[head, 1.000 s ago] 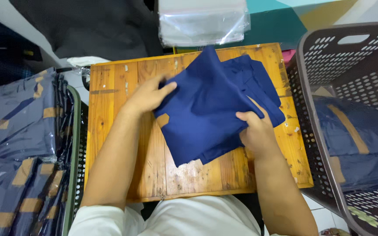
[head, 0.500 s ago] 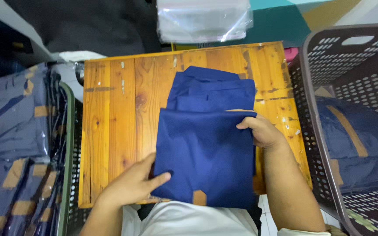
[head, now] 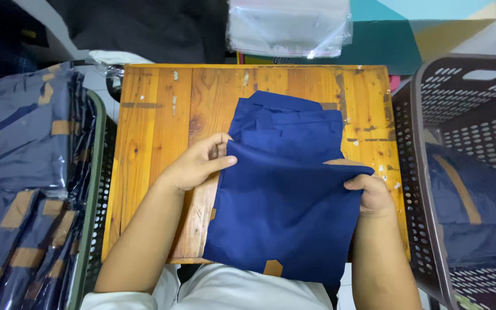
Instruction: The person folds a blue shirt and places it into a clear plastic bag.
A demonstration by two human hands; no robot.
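Note:
A navy blue garment (head: 285, 195) lies partly folded on a small wooden table (head: 156, 120), its near end hanging over the front edge with a small tan patch at the hem. My left hand (head: 196, 163) pinches the upper left corner of the top fold. On the opposite side my right hand (head: 368, 192) grips the upper right corner of the same fold. Both hands hold the fold's edge across the middle of the garment.
A green basket (head: 90, 189) on the left holds several bagged navy garments (head: 24, 172). A grey perforated basket (head: 437, 115) on the right holds another bagged one (head: 472, 206). A stack of clear plastic bags (head: 285, 26) lies beyond the table's far edge.
The garment was turned square to the table and its near part drawn toward me. My left hand moved from the near left corner up to the fold's upper left corner.

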